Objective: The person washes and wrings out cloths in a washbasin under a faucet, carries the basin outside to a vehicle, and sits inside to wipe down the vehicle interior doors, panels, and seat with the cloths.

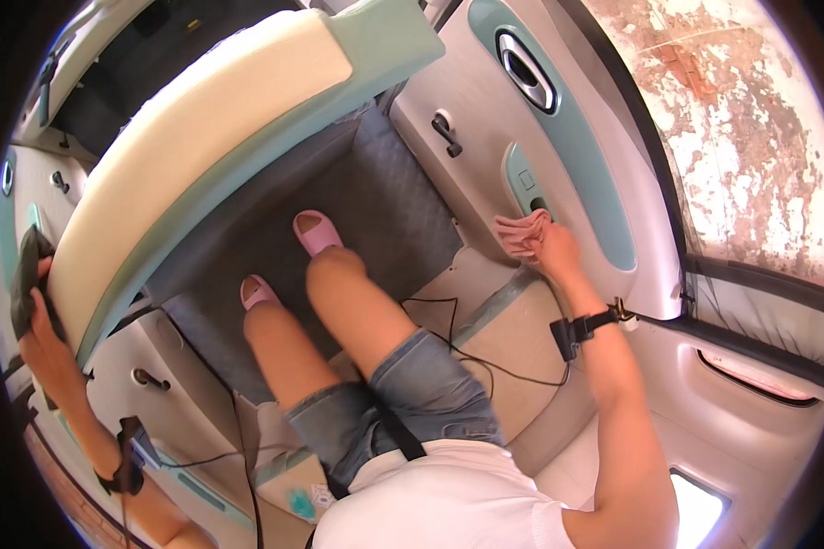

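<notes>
My right hand is closed around a bunched pink cloth. The cloth is against the door at the lower end of a teal door pull, close to its dark recess. Far to the left, my left hand grips a dark grey cloth beside the end of the cream and teal seat back. Part of that hand's fingers is hidden by the cloth. Both wrists wear black straps with small devices.
A chrome door handle and a black window crank are on the right door. Black cables trail over the beige seat. Pink slippers are on the dark floor mat. Another crank is on the left door.
</notes>
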{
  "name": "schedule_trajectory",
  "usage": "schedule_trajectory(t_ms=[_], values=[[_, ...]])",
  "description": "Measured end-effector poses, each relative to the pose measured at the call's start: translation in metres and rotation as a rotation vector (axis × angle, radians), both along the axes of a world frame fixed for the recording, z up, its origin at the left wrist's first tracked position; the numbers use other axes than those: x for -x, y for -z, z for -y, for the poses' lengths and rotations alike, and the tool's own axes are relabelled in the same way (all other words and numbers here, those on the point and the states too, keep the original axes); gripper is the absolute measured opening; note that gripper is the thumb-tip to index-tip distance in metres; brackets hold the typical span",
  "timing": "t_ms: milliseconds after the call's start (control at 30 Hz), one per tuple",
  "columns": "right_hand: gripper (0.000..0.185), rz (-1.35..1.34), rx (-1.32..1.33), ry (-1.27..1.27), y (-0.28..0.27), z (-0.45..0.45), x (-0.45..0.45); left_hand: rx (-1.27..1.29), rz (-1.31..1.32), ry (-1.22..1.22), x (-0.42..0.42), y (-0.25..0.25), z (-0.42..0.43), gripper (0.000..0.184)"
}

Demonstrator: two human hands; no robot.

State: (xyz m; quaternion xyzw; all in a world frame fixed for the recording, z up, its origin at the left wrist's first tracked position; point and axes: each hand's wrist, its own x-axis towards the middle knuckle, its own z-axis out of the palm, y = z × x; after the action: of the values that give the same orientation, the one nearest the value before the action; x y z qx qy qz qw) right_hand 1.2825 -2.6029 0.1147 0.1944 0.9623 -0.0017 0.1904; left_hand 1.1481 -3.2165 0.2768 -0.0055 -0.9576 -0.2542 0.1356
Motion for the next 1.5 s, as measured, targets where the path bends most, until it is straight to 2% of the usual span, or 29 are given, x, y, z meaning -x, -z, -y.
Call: schedule_trajectory(t_ms=[33,100,167,233,300,367,433,500,600,633,700,733,800,833,900,933,1067,1133,1167,1233,1267,1400,1467,1500], values=[[0.032,-0.013,0.007,-0.002,0.0,0.0,0.0,0.107,-0.036,0.04,0.0,-0.002,-0.004,0.035],[0.029,-0.066,0.004,-0.03,0.003,-0.002,0.001,0.061,-0.158,0.024,0.003,0.001,-0.005,0.034],[0.028,-0.235,-0.025,-0.057,0.015,-0.002,-0.012,0.016,-0.147,0.02,0.004,0.009,0.012,0.034],[0.027,-0.359,-0.036,-0.093,0.026,0.001,-0.022,0.039,-0.275,0.042,0.01,0.01,0.009,0.034],[0.027,-0.447,0.009,-0.043,0.022,0.005,-0.034,0.166,-0.247,-0.007,0.018,0.013,0.017,0.035],[0.026,-0.447,0.015,-0.107,0.029,-0.006,-0.048,0.435,-0.235,-0.023,0.008,0.001,-0.005,0.037],[0.025,-0.536,0.0,-0.136,0.021,-0.019,-0.039,0.381,-0.264,-0.011,0.018,0.007,0.002,0.037],[0.028,-0.465,0.07,-0.146,0.015,-0.03,-0.049,0.134,-0.301,-0.028,0.024,0.009,-0.003,0.035],[0.021,-0.566,0.234,-0.091,-0.013,-0.016,-0.033,0.146,-0.401,0.03,0.022,-0.001,-0.015,0.034],[0.021,-0.564,0.239,-0.085,0.004,-0.012,-0.019,0.146,-0.369,0.028,0.019,-0.003,-0.018,0.034],[0.024,-0.508,0.164,-0.055,0.05,0.001,0.018,0.153,-0.317,0.034,0.016,-0.005,-0.022,0.033],[0.024,-0.502,0.167,-0.053,0.05,0.014,0.024,0.142,-0.32,0.009,0.014,-0.007,-0.024,0.033],[0.03,-0.609,-0.086,0.046,0.05,0.033,0.016,0.152,-0.363,0.015,0.015,-0.005,-0.023,0.033],[0.03,-0.594,-0.093,0.047,0.051,0.03,0.006,0.127,-0.331,0.024,0.015,-0.006,-0.022,0.033],[0.035,-0.558,0.032,-0.023,0.042,0.013,0.002,0.104,-0.338,0.032,0.012,-0.006,-0.024,0.033],[0.034,-0.543,0.021,-0.091,0.038,0.006,-0.001,0.092,-0.343,0.021,0.01,-0.003,-0.022,0.033],[0.029,-0.514,0.032,-0.091,-0.003,-0.003,-0.039,0.123,-0.388,0.013,0.01,0.001,-0.018,0.033],[0.033,-0.694,-0.038,-0.156,-0.023,-0.004,-0.055,0.099,-0.375,0.008,0.009,0.001,-0.019,0.032],[0.033,-0.688,-0.04,-0.157,-0.019,-0.003,-0.051,0.125,-0.348,-0.002,0.009,-0.001,-0.018,0.032],[0.041,-0.772,-0.139,-0.333,0.004,0.007,-0.036,0.156,-0.313,0.003,0.013,-0.001,-0.016,0.033],[0.045,-0.667,-0.163,-0.402,0.026,0.009,-0.025,0.155,-0.301,0.007,0.012,0.0,-0.012,0.032],[0.043,-0.761,-0.224,-0.463,0.047,0.021,0.045,0.147,-0.34,0.01,0.015,0.001,-0.01,0.03],[0.043,-0.747,-0.234,-0.493,0.06,0.017,0.084,0.144,-0.318,0.017,0.012,0.004,-0.01,0.029],[0.043,-0.631,-0.346,-0.558,0.061,0.02,0.101,0.167,-0.311,0.02,0.012,0.005,-0.008,0.03]])
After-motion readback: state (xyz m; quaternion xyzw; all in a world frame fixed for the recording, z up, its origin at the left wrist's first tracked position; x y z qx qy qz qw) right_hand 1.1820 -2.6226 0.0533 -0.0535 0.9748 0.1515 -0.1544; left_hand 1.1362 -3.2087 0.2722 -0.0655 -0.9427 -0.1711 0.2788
